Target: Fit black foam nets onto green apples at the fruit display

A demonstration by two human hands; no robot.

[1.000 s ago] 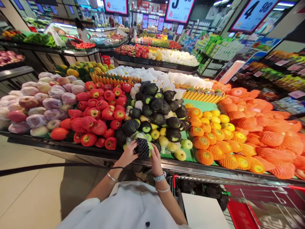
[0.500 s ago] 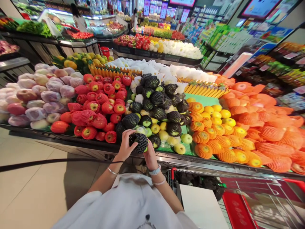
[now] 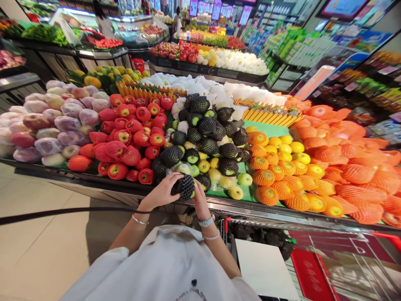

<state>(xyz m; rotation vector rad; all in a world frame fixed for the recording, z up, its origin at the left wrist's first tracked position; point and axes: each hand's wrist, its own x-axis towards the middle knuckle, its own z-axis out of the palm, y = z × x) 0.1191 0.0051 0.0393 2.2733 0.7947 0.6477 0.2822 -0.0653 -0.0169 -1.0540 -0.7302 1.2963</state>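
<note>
Both my hands hold one green fruit wrapped in a black foam net (image 3: 185, 187) at the front edge of a supermarket fruit stand. My left hand (image 3: 161, 191) wraps round its left side, fingers curled over the net. From the right, my right hand (image 3: 199, 202) grips the same fruit. Just behind it rises a pile of black-netted green fruits (image 3: 206, 138), with bare yellow-green apples (image 3: 235, 192) lying to the right.
Red-netted apples (image 3: 125, 138) lie to the left of the pile and orange-netted fruits (image 3: 282, 179) to the right. The stand's metal front rim (image 3: 266, 214) runs across. A red shopping cart (image 3: 328, 267) stands at my lower right. Tiled floor (image 3: 37, 246) spreads to the left.
My hands have turned the netted fruit a little and lowered it slightly toward the stand's edge; the left fingers reach further over it. The camera tilted down a bit.
</note>
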